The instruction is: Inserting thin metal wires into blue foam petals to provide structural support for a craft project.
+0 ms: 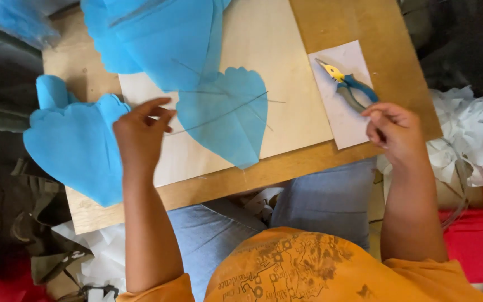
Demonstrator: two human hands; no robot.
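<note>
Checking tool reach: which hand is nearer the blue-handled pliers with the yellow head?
Right. The right hand sits just below the blue-handled pliers, almost touching the handles; the left hand is far across the board.

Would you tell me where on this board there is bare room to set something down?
Bare board above the white sheet holding the pliers; a bare strip along the near edge. Crowded left, under blue paper petals beside the left hand.

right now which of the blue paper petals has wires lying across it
The heart-shaped blue petal in the middle of the board, beside the left hand. Thin wires cross it; the petals at left and top show none clearly.
</note>
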